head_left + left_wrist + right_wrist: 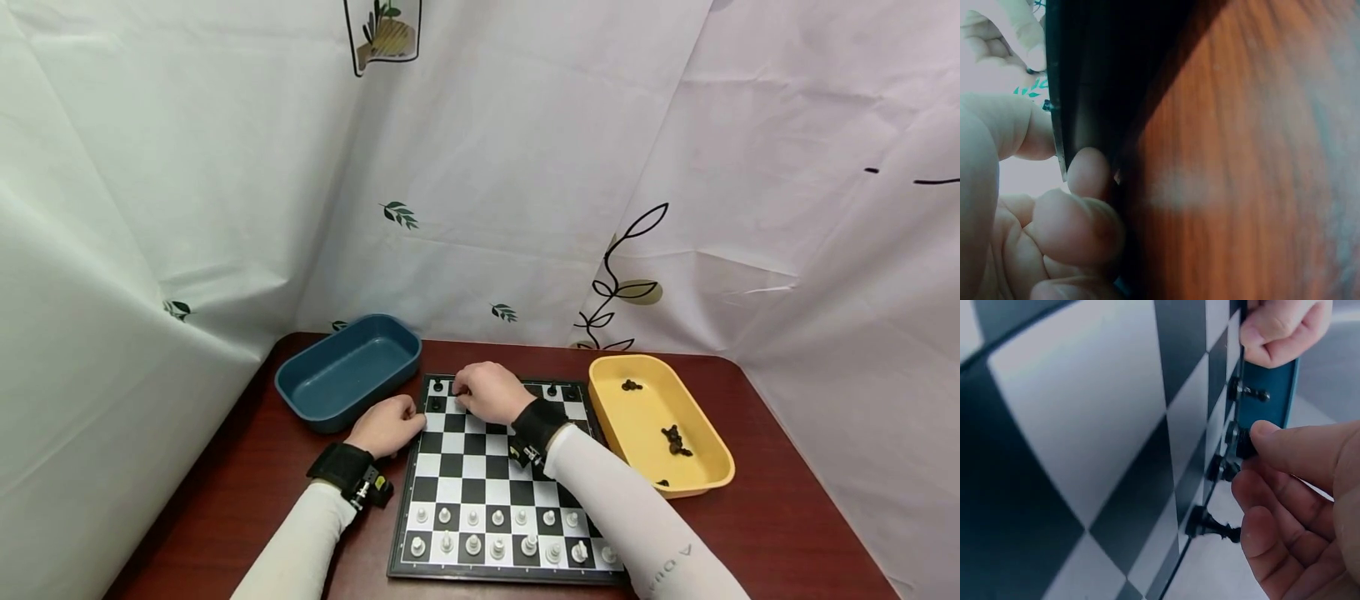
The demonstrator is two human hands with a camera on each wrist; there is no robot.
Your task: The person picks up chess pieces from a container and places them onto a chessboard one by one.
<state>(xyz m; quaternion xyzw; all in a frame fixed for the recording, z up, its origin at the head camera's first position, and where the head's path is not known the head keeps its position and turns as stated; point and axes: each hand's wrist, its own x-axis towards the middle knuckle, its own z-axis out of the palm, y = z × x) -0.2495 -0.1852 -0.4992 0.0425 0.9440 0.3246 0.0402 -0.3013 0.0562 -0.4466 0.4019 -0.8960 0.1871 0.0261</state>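
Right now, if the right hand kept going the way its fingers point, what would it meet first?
Probably the black chess piece at its fingertips on the chessboard; the right hand seems to be touching it already.

Staged recording booth: white leaf-print sheets (525, 167) hung around a dark red wooden table (787, 517), no room visible.

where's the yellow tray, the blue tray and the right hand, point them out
yellow tray (645, 425), head view, bare floor of the tray
blue tray (341, 375), head view, bare inside bottom
right hand (487, 393), head view, back of the hand over the board's far rows
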